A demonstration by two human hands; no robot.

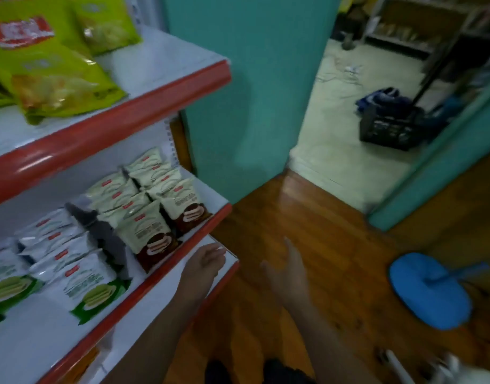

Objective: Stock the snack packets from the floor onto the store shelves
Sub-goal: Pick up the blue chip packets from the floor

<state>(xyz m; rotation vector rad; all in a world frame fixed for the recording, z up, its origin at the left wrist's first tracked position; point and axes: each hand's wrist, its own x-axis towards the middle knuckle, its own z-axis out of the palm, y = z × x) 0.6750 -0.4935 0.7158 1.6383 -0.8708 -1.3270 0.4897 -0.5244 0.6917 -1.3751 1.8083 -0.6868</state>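
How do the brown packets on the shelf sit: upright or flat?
Upright: the brown packets stand on their bottom edges, in rows, faces forward.

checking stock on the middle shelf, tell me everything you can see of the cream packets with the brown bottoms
The glossy cream plastic snack packets with brown bottoms stand upright in two rows, front to back, at the right end of the white middle shelf with a red front edge. Each has a small red logo near the top and a brown sandwich-biscuit picture low down. The print is too blurred to read. They press against one another.
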